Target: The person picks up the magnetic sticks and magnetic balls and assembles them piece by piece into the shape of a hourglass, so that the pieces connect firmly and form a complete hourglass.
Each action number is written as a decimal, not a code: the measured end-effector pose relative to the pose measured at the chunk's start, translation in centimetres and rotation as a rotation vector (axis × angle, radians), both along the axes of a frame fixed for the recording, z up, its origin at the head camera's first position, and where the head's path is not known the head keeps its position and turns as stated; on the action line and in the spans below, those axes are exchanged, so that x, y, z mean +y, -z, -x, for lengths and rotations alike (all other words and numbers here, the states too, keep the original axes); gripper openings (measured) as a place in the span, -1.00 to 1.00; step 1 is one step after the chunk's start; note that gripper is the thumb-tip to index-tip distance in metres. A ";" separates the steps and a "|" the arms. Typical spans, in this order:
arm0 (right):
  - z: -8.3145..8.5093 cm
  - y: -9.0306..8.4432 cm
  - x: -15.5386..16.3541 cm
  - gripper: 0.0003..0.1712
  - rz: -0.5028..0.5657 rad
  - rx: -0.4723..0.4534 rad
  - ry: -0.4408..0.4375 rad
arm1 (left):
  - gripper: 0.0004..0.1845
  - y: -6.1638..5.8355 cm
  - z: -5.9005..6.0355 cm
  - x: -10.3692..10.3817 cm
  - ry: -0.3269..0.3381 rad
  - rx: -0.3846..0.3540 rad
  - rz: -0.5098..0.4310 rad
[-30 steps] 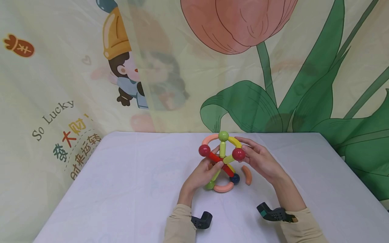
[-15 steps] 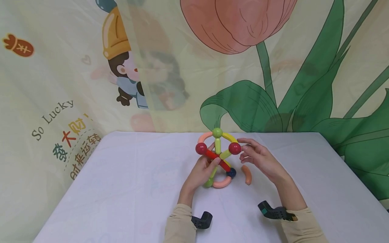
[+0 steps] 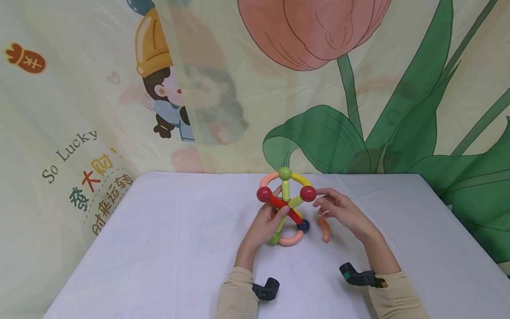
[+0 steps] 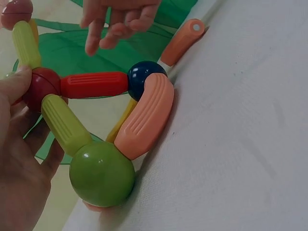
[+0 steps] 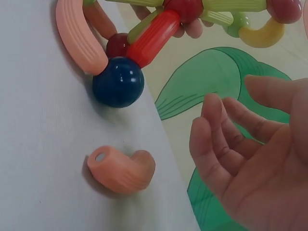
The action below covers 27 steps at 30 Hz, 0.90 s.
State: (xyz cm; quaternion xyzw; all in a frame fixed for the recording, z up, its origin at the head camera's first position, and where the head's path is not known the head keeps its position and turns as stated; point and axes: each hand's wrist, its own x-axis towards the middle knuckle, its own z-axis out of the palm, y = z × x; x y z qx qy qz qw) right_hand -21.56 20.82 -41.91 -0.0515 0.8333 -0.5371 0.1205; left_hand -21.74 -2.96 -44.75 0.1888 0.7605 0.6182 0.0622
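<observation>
My left hand (image 3: 264,225) grips the hub of a wheel-shaped construction of toy magnetic sticks and balls (image 3: 295,216). Its thumb lies on the red centre ball (image 4: 44,89), while parts of the fingers are hidden behind. Red and lime sticks run out to the rim, where a dark blue ball (image 5: 118,83) and a green ball (image 4: 102,174) sit low by the tabletop. My right hand (image 3: 345,213), fingers loosely bent and holding nothing, hovers to the right of the rim's red ball (image 3: 308,193). Below that hand, a loose orange curved stick (image 3: 325,230) lies on the table.
A white cloth covers the table (image 3: 191,248). Behind it hangs a printed curtain (image 3: 223,88) with a tulip and cartoon figures. Dark wrist cameras are strapped to both forearms, over or beside beige sleeves (image 3: 238,290).
The construction has shifted slightly left and away in the left hand. My right hand has come off the rim's red ball and dropped a little toward the loose orange stick.
</observation>
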 end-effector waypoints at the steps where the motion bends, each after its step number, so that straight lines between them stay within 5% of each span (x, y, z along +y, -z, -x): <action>1: 0.0 0.0 0.1 -0.45 -0.021 -0.001 0.002 | -0.34 0.0 0.0 0.0 -0.002 0.002 -0.001; 27: 0.3 1.9 0.9 -0.53 -0.315 -0.080 0.005 | -0.36 0.1 -0.1 0.1 -0.057 0.016 0.033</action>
